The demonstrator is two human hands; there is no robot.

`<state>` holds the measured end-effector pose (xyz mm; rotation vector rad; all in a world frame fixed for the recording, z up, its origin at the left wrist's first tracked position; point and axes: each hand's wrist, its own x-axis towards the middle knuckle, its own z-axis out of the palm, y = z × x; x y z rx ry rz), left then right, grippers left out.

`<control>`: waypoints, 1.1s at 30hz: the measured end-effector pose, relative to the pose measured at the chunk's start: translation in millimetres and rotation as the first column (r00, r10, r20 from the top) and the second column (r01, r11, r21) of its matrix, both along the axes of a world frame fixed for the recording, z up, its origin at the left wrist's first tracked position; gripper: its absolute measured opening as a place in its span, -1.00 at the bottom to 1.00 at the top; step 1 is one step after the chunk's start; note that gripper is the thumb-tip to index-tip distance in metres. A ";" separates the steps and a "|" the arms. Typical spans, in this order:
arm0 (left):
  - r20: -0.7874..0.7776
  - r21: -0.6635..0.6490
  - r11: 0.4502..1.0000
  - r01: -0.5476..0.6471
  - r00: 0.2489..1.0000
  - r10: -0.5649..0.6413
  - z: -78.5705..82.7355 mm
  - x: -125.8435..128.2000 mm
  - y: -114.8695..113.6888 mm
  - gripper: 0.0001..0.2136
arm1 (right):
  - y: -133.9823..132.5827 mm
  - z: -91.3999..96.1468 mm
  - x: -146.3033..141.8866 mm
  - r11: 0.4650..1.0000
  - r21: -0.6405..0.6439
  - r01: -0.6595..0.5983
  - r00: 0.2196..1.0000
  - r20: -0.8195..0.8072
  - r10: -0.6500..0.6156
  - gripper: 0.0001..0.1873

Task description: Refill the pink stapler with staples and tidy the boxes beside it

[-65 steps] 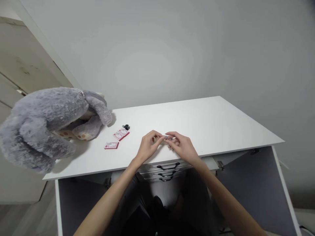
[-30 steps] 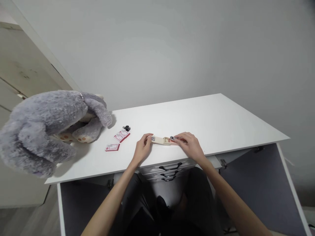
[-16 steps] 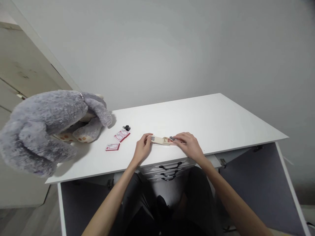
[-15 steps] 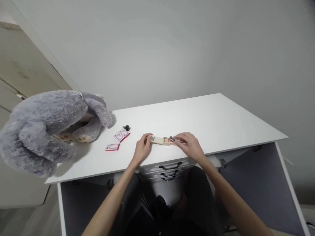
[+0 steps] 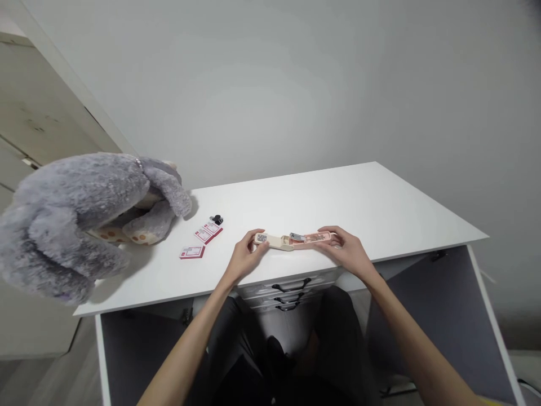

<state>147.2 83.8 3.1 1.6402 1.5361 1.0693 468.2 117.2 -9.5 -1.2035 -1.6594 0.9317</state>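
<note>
An opened-out stapler lies across the front of the white desktop, with a cream half to the left and a pink half to the right. My left hand pinches the cream end, thumb on top beside its metal plate. Around the pink end my right hand is closed, fingers at the far edge and thumb at the near one. A small metal piece sits tilted near the joint, over the pink half.
Several small red-and-white boxes lie on the desktop to the left, beside a small black-and-metal item. A large grey plush toy occupies the left end. Below are drawers and open cabinet doors.
My right hand has moved right, from the metal piece near the joint to the outer end of the pink half, which now shows. My left hand still holds the cream end.
</note>
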 end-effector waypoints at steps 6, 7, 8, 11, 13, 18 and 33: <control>0.015 0.003 0.997 0.075 0.997 -0.075 -5.5 -2.0 0.5 -0.54 | -4.8 27.3 -24.1 0.997 0.010 -0.072 0.982 -0.176 0.073 -0.52; 0.023 0.007 0.997 0.082 0.996 -0.082 -6.9 -2.5 0.8 -0.55 | -5.0 31.5 -29.2 0.997 0.023 -0.077 0.981 -0.177 0.080 -0.52; 0.029 0.010 0.996 0.086 0.996 -0.087 -8.2 -2.9 0.9 -0.55 | -4.8 35.3 -34.4 0.996 0.040 -0.079 0.982 -0.170 0.084 -0.52; 0.025 0.011 0.996 0.091 0.996 -0.091 -11.0 -4.0 0.6 -0.55 | -3.1 44.3 -48.9 0.992 0.096 -0.079 0.990 -0.107 0.089 -0.53; 0.019 0.011 0.996 0.093 0.995 -0.093 -12.1 -4.4 0.1 -0.55 | -1.6 47.9 -57.3 0.988 0.125 -0.090 0.994 -0.056 0.098 -0.54; 0.068 0.018 0.993 0.114 0.991 -0.115 -14.0 -4.8 -0.4 -0.55 | -0.1 48.9 -73.6 0.981 0.148 -0.122 0.992 0.036 0.118 -0.56; 0.055 0.023 0.994 0.108 0.993 -0.109 -9.4 -3.8 -3.1 -0.57 | 6.2 27.8 -105.5 0.934 0.203 -0.293 0.950 0.172 0.260 -0.58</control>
